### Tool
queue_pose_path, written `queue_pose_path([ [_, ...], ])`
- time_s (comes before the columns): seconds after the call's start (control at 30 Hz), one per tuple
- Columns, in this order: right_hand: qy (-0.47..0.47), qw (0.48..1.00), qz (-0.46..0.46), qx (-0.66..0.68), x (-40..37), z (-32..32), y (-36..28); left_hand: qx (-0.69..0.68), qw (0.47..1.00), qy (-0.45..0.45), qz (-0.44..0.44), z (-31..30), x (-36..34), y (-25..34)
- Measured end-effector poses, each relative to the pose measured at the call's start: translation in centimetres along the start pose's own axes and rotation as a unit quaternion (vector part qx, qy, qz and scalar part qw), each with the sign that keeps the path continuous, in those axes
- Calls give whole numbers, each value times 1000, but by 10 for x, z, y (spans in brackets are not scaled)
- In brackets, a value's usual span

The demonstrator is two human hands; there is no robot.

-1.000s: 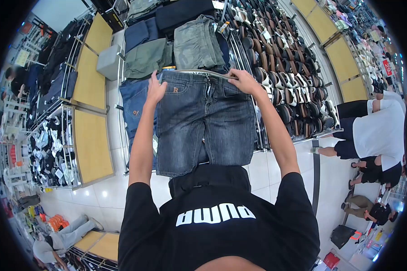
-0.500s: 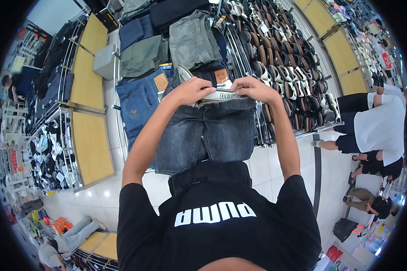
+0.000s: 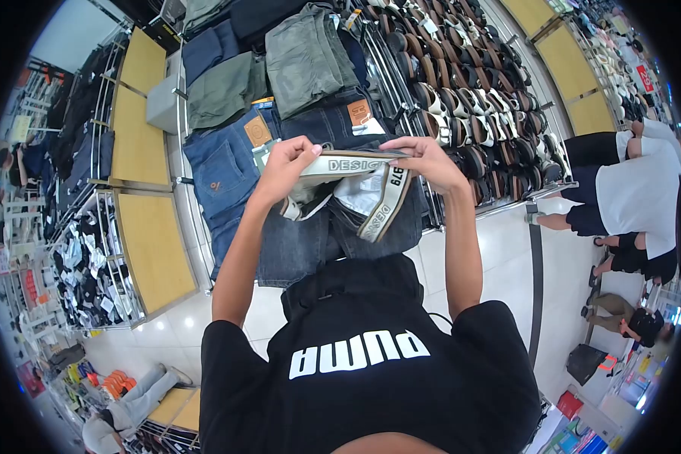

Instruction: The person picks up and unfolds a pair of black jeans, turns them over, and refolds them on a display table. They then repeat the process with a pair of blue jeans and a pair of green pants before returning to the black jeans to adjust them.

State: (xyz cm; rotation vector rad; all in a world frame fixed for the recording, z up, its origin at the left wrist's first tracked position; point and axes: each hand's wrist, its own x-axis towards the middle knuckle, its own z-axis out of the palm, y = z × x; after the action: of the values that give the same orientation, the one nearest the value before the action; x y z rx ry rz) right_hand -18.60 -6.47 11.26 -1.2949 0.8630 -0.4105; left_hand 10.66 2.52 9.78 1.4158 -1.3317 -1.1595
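Note:
A pair of dark grey denim shorts (image 3: pixel 295 246) hangs in front of my chest, its waistband folded over. The waistband's pale inner lining (image 3: pixel 352 165) shows printed letters, and a loop of it droops in the middle. My left hand (image 3: pixel 289 168) pinches the waistband at its left end. At the other end my right hand (image 3: pixel 424 163) is closed on the same waistband, thumb below and fingers above. Just beyond my hands lie folded blue jeans (image 3: pixel 223 170) with a tan leather patch and dark jeans (image 3: pixel 318 127) with a brown patch.
Folded olive shorts (image 3: pixel 223 91) and grey-green camouflage shorts (image 3: pixel 306 57) lie farther back on the rack. Rows of sandals (image 3: pixel 469 91) fill the rack at the right. A yellow-topped stand (image 3: pixel 155 250) is at the left. A person in a white shirt (image 3: pixel 635 200) stands at the right.
Both hands have drawn the waistband closer and turned it over, so more of its printed lining shows. The opening now sags toward me.

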Motion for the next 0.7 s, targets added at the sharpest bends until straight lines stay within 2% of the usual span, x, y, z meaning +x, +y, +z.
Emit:
queue_pose_path([
  [0.03,-34,993,19,111,2,3,3,-42,999,-18,-21,1,-2,4],
  [0.1,-82,973,28,215,17,10,23,-31,999,-22,0,1,-7,9],
  [0.2,-67,946,76,309,20,21,27,-32,999,19,40,-1,-9,1],
  [0.27,-56,953,65,290,29,24,33,-99,994,36,-2,-7,-9,-9],
  [0.37,-33,969,41,242,33,36,20,-150,987,54,-15,-7,-6,-26],
  [0.47,-3,994,-22,106,45,34,24,-137,989,60,7,-4,-1,-29],
  [0.5,-3,994,-23,105,48,32,23,-136,989,61,8,-1,1,-27],
  [0.57,16,996,-84,41,52,32,21,-178,981,71,-3,5,5,-23],
  [0.6,25,997,-75,23,50,36,15,-178,981,72,-1,8,6,-19],
  [0.7,28,991,-128,-8,57,40,19,-115,990,81,1,13,8,-6],
])
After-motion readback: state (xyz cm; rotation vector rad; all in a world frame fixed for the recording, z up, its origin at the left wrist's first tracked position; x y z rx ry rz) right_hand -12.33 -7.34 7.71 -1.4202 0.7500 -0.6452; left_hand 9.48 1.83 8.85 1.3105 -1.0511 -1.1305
